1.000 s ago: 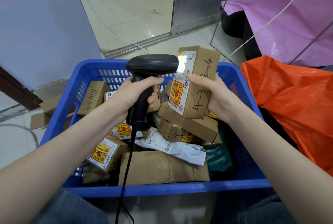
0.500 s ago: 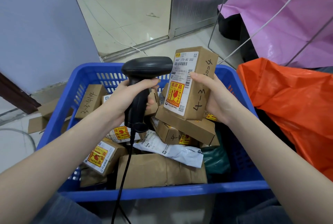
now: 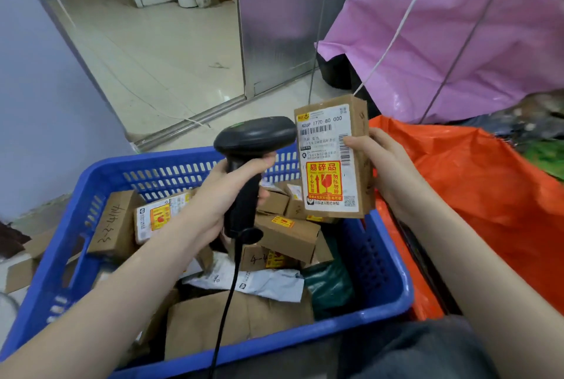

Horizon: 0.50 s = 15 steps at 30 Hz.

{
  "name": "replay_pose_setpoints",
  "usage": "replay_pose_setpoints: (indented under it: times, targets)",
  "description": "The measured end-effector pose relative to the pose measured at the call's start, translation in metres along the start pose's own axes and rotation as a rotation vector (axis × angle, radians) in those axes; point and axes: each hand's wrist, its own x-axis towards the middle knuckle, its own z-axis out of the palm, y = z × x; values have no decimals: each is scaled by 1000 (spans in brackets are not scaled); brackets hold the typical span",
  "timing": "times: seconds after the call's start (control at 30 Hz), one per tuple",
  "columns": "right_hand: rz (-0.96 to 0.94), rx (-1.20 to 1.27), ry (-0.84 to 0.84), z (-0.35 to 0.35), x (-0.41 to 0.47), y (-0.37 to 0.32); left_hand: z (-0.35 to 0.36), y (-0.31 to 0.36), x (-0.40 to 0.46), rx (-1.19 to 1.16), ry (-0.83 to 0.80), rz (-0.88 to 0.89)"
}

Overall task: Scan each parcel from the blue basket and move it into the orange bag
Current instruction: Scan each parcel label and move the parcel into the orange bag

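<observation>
My right hand (image 3: pixel 389 171) grips a brown cardboard parcel (image 3: pixel 334 162) upright, its white label and red-yellow fragile sticker facing me, above the right rim of the blue basket (image 3: pixel 393 296). My left hand (image 3: pixel 219 195) holds a black corded barcode scanner (image 3: pixel 250 146) by its handle, its head just left of the parcel's label. The basket holds several more brown boxes (image 3: pixel 287 232), a white mailer (image 3: pixel 262 282) and a brown paper parcel (image 3: pixel 238 317). The orange bag (image 3: pixel 488 189) lies open right of the basket.
A pink plastic bag (image 3: pixel 457 31) hangs on a wire frame behind the orange bag. Loose cardboard (image 3: pixel 21 269) lies on the floor left of the basket. A metal door panel (image 3: pixel 280 12) and tiled floor are beyond. My dark-trousered knees (image 3: pixel 412 348) are at the bottom.
My right hand has carried the parcel to the right, from over the basket's middle to its right rim beside the orange bag, turning the label toward me. The scanner stayed over the basket.
</observation>
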Motion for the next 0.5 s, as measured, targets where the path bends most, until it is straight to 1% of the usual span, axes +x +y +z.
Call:
replay_pose_setpoints:
  times: [0.1, 0.23, 0.37, 0.5]
  targets:
    - [-54, -115, 90, -41, -9, 4, 37, 1, -1, 58, -30, -11]
    - [-63, -225, 206, -92, -25, 19, 86, -14, 6, 111, -80, -59]
    - [-19, -356, 309, -130, -32, 48, 129, -35, 16, 160, -130, -55]
    - [69, -415, 343, -156, -37, 78, 158, -55, 28, 227, -173, -70]
